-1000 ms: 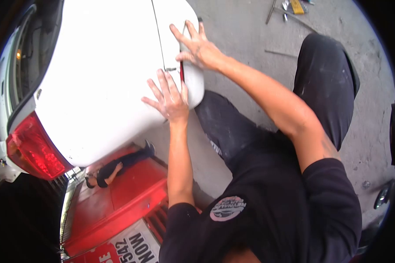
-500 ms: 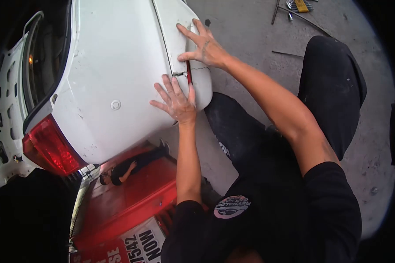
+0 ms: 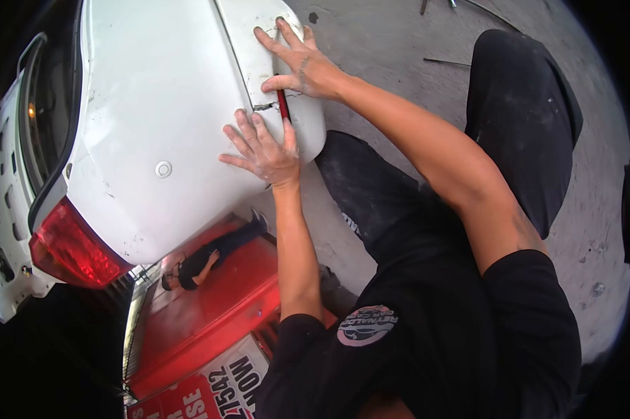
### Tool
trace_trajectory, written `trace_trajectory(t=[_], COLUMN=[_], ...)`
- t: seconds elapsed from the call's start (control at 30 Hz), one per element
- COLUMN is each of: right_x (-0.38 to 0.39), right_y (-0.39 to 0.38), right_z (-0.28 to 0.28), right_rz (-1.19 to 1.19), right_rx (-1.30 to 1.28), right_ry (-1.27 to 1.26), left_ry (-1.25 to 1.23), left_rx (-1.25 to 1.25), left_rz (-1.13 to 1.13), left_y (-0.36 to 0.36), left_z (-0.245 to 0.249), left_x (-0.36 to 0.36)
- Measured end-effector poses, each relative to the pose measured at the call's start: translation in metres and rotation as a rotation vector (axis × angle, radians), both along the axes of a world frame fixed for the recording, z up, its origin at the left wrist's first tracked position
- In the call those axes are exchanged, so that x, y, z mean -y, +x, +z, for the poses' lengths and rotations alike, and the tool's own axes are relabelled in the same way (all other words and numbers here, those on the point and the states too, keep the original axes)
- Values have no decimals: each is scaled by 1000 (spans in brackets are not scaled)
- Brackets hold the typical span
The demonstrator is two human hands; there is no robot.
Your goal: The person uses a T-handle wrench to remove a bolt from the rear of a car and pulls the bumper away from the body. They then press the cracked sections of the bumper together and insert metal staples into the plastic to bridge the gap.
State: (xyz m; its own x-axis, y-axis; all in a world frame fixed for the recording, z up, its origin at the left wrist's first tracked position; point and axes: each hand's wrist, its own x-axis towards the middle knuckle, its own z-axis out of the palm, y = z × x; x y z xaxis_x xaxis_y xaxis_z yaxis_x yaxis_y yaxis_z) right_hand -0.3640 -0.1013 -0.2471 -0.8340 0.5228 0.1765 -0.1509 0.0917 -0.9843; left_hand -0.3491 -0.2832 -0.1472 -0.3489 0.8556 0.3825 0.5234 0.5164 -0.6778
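A white car bumper (image 3: 154,119) fills the upper left. My left hand (image 3: 259,150) lies flat on its corner with fingers spread, just below a cracked seam (image 3: 262,107). My right hand (image 3: 297,63) presses flat on the bumper's end piece (image 3: 242,28) above that seam, fingers apart, thumb touching a thin red reflector strip (image 3: 284,106). Neither hand holds anything. My black trousers (image 3: 517,119) and black shirt (image 3: 427,335) take up the right and bottom.
A red tail light (image 3: 70,248) sits at the bumper's lower left, a round sensor (image 3: 163,168) in its middle. Beyond are a red wall (image 3: 210,307), a person in black (image 3: 200,262) and a printed sign (image 3: 217,391). A thin rod (image 3: 444,62) lies on the concrete floor (image 3: 392,42).
Both hands stay spread on the bumper corner. The view has shifted, so the car and hands sit slightly further left and higher than half a second ago.
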Motion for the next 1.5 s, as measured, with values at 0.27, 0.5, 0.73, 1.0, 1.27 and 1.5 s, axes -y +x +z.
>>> trace_trajectory(t=[0.27, 0.5, 0.73, 1.0, 1.27, 1.5], right_x=[9, 60, 59, 56, 58, 64], right_y=[18, 50, 43, 41, 43, 42], right_z=[-24, -4, 10, 20, 18, 11], right_rz=[-103, -80, 300, 216, 244, 313], right_rx=[-177, -5, -130, -31, -76, -135], right_ry=[-290, -419, -1115, -1114, -1244, -1409], left_ry=[10, 25, 49, 49, 76, 48], left_rx=[34, 77, 119, 98, 140, 158], left_rz=[-19, -51, -48, -92, -100, -94], left_y=[2, 1, 2, -2, 0, 2], left_z=[2, 3, 4, 3, 4, 6], left_x=[2, 3, 4, 7, 7, 7])
